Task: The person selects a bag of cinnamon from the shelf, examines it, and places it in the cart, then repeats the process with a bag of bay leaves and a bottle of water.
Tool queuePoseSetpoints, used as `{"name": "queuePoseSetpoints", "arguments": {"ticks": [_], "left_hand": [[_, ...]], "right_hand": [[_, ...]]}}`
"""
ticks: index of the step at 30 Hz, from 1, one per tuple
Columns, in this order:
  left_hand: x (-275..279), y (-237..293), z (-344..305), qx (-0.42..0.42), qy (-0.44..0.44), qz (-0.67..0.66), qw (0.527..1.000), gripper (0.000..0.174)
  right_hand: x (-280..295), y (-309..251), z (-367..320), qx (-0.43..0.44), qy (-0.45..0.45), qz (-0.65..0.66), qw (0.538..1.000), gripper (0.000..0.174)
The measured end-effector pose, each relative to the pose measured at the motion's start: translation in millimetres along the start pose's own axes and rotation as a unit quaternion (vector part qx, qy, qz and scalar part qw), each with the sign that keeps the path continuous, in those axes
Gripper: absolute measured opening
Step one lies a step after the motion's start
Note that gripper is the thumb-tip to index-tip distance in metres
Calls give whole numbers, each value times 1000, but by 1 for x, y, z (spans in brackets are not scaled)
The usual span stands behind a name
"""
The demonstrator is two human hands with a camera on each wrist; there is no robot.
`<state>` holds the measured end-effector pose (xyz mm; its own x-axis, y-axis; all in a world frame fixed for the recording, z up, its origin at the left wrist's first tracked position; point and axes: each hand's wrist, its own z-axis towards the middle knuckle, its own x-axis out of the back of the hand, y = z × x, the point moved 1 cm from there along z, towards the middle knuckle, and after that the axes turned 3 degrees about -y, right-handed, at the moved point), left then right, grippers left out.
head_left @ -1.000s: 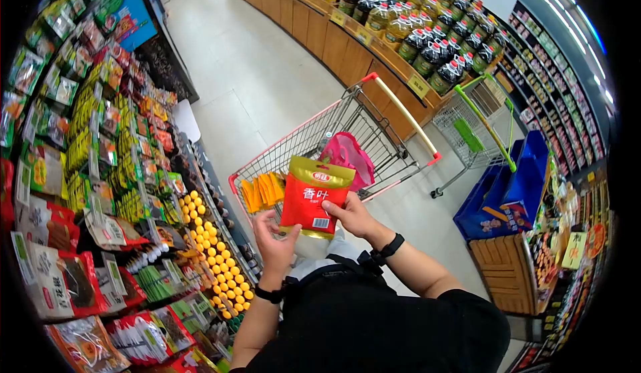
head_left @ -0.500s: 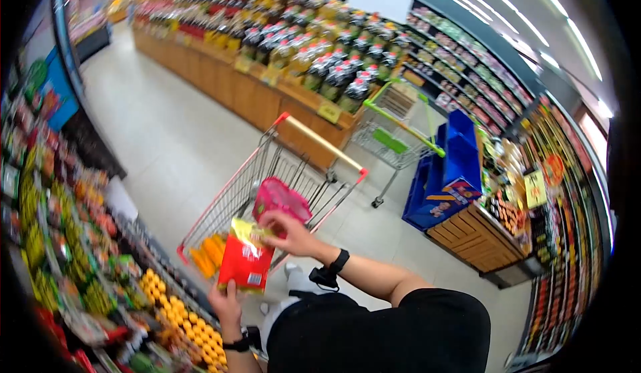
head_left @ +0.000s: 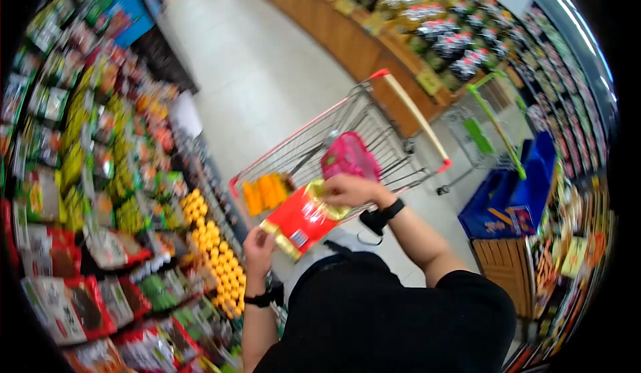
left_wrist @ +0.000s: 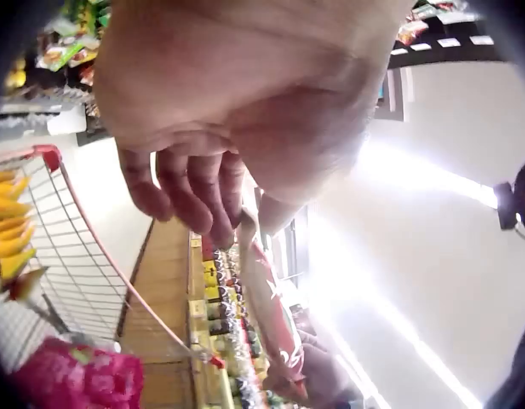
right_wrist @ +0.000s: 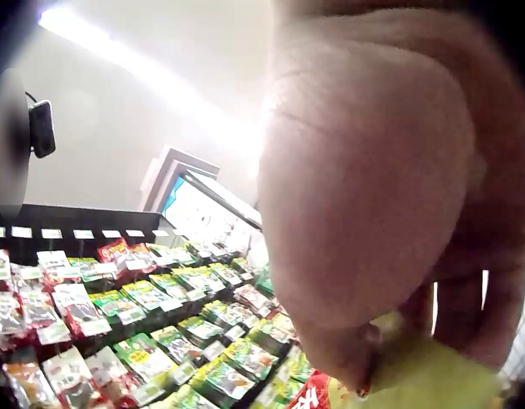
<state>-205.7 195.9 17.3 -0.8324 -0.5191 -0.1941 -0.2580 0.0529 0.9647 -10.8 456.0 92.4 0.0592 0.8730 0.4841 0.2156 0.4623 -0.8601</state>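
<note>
The red-and-gold pouch [head_left: 304,221] is tilted between your hands, over the near side of the shopping cart [head_left: 412,111]. Your left hand [head_left: 258,251] pinches its lower corner; your right hand [head_left: 352,191] grips its gold top edge. You seem to be at the handling stage; shifting the pouch calls for keeping that two-ended grip clear of the cart's wire side. Orange packets [head_left: 265,193] and a pink bag [head_left: 350,157] sit inside the cart, taking up room beneath.
</note>
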Motion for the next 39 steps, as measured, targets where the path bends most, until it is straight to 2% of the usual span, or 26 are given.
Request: {"name": "queuePoseSetpoints", "arguments": {"ticks": [2, 3, 4, 7, 10, 13, 15, 17, 19, 23, 28, 32, 39], "left_hand": [[-6, -4, -3, 47, -8, 138, 989, 19], [-16, 12, -4, 60, -44, 251, 965, 25], [-21, 11, -8, 70, -58, 269, 959, 25], [-32, 3, -16, 87, -77, 306, 945, 29], [-48, -13, -26, 128, -68, 343, 928, 32], [-63, -29, -40, 169, -53, 367, 913, 33], [-76, -31, -48, 198, -45, 381, 902, 34], [-92, -31, -55, 244, -42, 369, 896, 34], [-107, -32, -57, 271, -32, 358, 893, 33], [-124, -37, -66, 285, -45, 370, 883, 32], [-134, -25, -61, 335, 13, 353, 873, 32], [-129, -33, -66, 333, -20, 383, 861, 30], [-132, -30, -58, 335, -35, 409, 848, 34]], "right_hand": [[11, 34, 4, -71, 65, -24, 995, 22], [16, 59, 7, -127, 99, -76, 984, 22], [14, 84, 6, -118, 174, -55, 976, 22], [11, 159, 17, -117, 238, -35, 964, 27], [-2, 221, 36, -221, 189, -18, 956, 25], [-28, 284, 65, -161, 169, -42, 972, 27], [-52, 332, 91, -159, 138, -46, 977, 26], [-71, 362, 116, -204, 117, -61, 970, 25], [-86, 375, 136, -203, 154, -36, 966, 26], [-121, 410, 158, -195, 161, -30, 967, 26], [-135, 406, 180, -215, 124, 24, 968, 24], [-150, 406, 194, -213, 103, 1, 972, 31], [-149, 393, 200, -185, 130, 53, 973, 37]]}}
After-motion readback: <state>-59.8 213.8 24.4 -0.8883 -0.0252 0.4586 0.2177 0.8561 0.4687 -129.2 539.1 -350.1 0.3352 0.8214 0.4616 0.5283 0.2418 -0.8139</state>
